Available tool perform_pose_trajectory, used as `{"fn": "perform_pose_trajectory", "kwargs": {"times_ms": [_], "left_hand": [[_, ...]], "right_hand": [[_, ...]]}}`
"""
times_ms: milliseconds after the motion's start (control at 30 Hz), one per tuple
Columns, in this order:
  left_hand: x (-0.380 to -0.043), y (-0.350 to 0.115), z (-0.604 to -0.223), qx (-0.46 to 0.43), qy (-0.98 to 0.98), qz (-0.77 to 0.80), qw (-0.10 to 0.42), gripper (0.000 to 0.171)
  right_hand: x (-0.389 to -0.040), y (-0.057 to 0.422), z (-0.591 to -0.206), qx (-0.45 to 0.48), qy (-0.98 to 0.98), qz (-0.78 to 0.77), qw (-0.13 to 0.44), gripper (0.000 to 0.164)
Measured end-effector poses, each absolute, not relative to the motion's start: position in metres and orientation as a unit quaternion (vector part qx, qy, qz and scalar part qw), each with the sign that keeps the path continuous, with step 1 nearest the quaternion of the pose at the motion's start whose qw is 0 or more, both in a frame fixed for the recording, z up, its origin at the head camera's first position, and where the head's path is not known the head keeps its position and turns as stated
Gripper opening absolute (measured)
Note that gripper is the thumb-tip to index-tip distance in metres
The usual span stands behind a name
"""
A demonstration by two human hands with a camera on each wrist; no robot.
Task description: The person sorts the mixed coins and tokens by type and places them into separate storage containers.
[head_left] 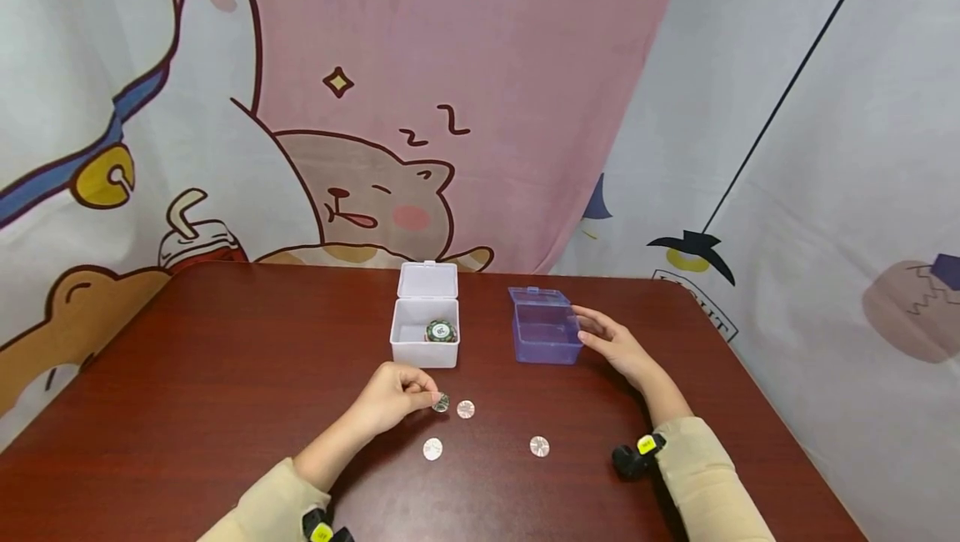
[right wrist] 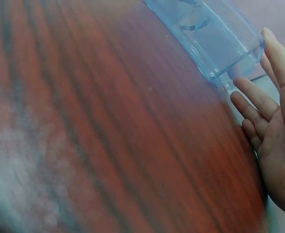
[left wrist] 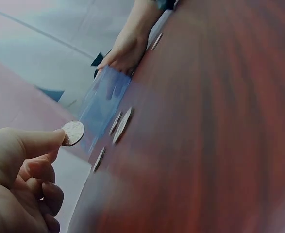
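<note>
My left hand (head_left: 392,398) pinches a silver coin (left wrist: 74,133) between thumb and forefinger, in front of the white box. Beside it on the table lies another coin (head_left: 466,409). Closer to me are a coin (head_left: 432,449) and, farther right, one more coin (head_left: 539,446). My right hand (head_left: 617,348) is at the right side of a see-through blue plastic box (head_left: 547,351), thumb and fingers fairly straight and touching its wall. In the right wrist view, the thumb is at the corner of the box and the other fingers are extended near it.
The white plastic box (head_left: 424,355) stands left of the blue one, lid raised, with green-and-white poker chips (head_left: 440,331) in its right part. The blue box's lid (head_left: 539,296) is tipped back. A patterned cloth (head_left: 525,108) hangs behind the dark red wooden table (head_left: 225,375).
</note>
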State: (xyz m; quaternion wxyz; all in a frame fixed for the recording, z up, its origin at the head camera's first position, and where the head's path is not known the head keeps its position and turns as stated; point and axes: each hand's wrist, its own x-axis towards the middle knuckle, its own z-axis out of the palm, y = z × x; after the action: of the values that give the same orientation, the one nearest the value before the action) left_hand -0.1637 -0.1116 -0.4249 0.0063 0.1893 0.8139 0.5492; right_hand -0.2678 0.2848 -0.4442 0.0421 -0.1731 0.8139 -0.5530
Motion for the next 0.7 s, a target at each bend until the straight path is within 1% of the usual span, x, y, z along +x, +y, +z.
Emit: {"fn": "perform_pose_trajectory", "kwargs": {"times_ms": [200,433,700], "left_hand": [[-0.158,-0.093,-0.419,0.176,0.804,0.567,0.015,0.006],[-0.162,-0.072,-0.414,0.168,0.794,0.584,0.019,0.007],[-0.172,-0.056,-0.409,0.163,0.786,0.597,-0.005,0.007]], "right_hand": [[-0.268,0.284,-0.444,-0.172,0.814,-0.553,0.045,0.052],[-0.267,0.284,-0.445,-0.168,0.821,-0.544,0.044,0.052],[-0.267,0.284,-0.443,-0.161,0.819,-0.549,0.044,0.051]]}}
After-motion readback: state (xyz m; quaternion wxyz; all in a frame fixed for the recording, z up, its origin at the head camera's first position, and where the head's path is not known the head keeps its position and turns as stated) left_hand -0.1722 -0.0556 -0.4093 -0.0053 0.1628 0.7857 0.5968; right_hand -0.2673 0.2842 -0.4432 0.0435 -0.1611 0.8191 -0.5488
